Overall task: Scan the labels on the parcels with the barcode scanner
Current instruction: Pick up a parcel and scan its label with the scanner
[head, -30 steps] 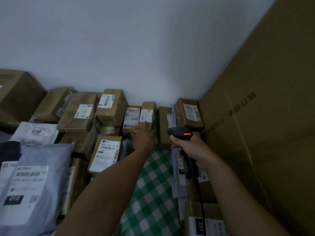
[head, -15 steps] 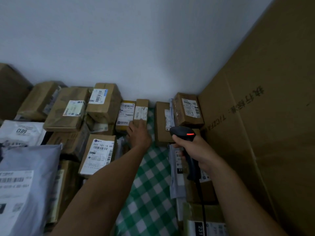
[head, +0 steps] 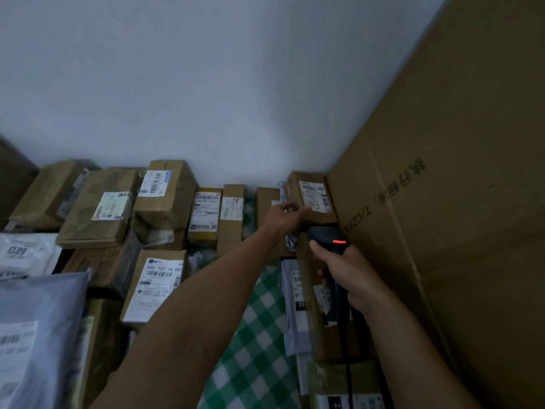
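A small taped parcel (head: 306, 215), label (head: 314, 195) showing, stands at the far right corner of the checked cloth (head: 253, 335), against a large carton (head: 442, 231). It looks light and stiff, best held by its sides. The left hand (head: 280, 215) stretches its fingers onto the parcel's near edge, grip unclear. The right hand (head: 351, 276) clasps the barcode scanner (head: 327, 236) just below.
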Available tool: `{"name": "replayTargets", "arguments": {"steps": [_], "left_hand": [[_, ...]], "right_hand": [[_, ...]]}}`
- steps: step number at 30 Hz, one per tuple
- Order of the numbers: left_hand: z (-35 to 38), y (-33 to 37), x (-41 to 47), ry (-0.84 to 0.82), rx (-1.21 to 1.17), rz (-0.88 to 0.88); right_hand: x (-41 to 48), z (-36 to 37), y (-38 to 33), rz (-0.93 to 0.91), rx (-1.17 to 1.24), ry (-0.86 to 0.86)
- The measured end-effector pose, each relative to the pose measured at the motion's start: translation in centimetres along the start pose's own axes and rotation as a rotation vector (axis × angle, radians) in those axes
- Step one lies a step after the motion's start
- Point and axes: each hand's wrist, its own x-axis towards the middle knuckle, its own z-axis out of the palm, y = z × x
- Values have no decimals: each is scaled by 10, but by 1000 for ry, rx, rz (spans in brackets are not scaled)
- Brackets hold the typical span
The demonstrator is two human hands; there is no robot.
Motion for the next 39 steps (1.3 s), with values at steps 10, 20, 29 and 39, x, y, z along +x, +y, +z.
{"name": "replayTargets", "arguments": {"steps": [10, 20, 29, 39], "left_hand": [[-4, -4, 0, 31, -138, -100], [-49, -13, -77, 233, -119, 212], [-83, -22, -167, 382, 45, 450], [-82, -31, -232, 448, 67, 476]], "right_hand": [[-10, -5, -5, -16, 52, 5], [-52, 3, -17, -102, 47, -41], [-127, 22, -42, -229, -40, -158], [-187, 37, -47, -316, -97, -196]]}}
